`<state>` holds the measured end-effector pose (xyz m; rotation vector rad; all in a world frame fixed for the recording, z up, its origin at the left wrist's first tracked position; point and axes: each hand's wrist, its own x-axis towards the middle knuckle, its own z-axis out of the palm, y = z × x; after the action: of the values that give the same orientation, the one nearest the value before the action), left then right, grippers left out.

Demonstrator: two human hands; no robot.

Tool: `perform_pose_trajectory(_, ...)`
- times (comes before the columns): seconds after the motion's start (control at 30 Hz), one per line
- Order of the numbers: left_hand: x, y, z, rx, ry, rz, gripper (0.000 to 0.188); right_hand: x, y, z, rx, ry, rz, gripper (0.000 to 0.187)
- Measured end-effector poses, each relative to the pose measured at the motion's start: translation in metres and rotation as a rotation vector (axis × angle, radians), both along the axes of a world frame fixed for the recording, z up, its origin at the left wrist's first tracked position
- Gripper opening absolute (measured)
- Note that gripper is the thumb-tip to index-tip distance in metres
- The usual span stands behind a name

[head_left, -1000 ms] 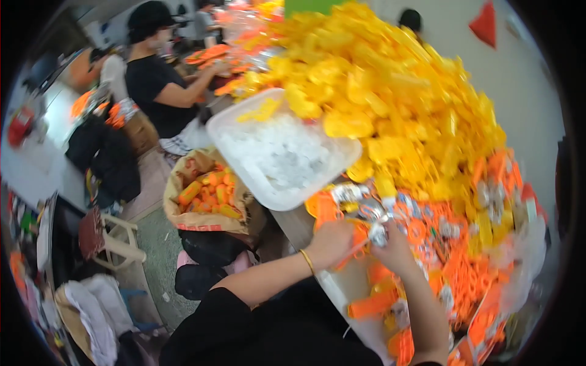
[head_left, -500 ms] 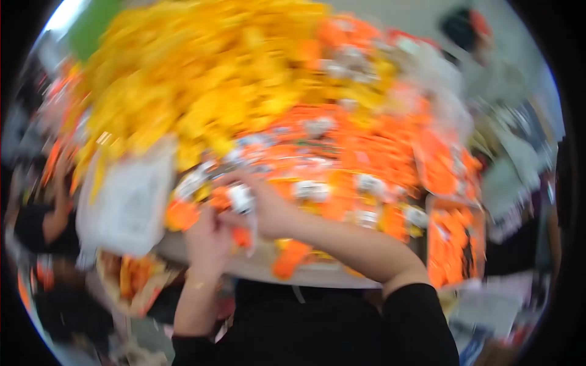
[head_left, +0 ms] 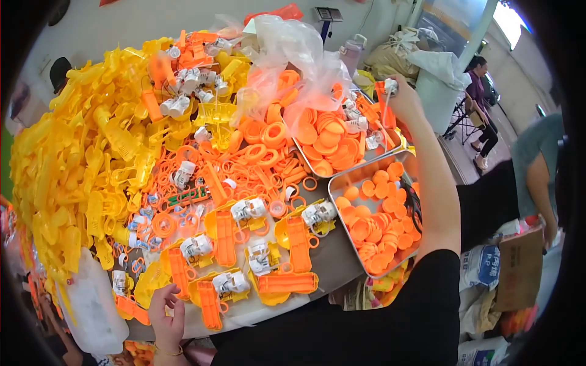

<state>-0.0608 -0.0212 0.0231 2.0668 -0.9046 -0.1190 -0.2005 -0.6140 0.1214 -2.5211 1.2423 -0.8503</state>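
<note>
My right arm stretches out to the far right, over the metal trays. In my right hand (head_left: 408, 105) is an orange plastic part (head_left: 386, 108) with a small white mechanism (head_left: 390, 86) at its top. The hand is closed on it. My left hand (head_left: 166, 316) is at the front edge of the table, empty, its fingers loosely bent and apart. Beside it lie several half-built assemblies (head_left: 210, 302), each of a yellow shell, an orange cover and a white mechanism.
A big heap of yellow plastic parts (head_left: 91, 140) fills the left. Orange rings (head_left: 265, 137) lie mid-table. One metal tray (head_left: 334, 201) holds orange caps and dark-handled scissors; another (head_left: 305, 160) holds orange discs. Clear plastic bags (head_left: 290, 46) lie behind. A person (head_left: 540, 177) stands at right.
The view has swung right. Both hands were together over the assemblies; now my right hand has gone far right with the orange part, and my left is apart near the table edge.
</note>
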Motion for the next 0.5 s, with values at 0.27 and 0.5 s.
perform_pose_trajectory(0.27,-0.002,-0.005,0.013,0.125,-0.002,0.144,0.024,0.070,-0.123,-0.112,-0.190,0.160,0.332,0.067)
perform_pose_trajectory(0.5,0.003,0.028,0.011,0.160,-0.314,0.457,0.028,0.027,-0.092,-0.088,0.026,-0.166,0.545,0.042)
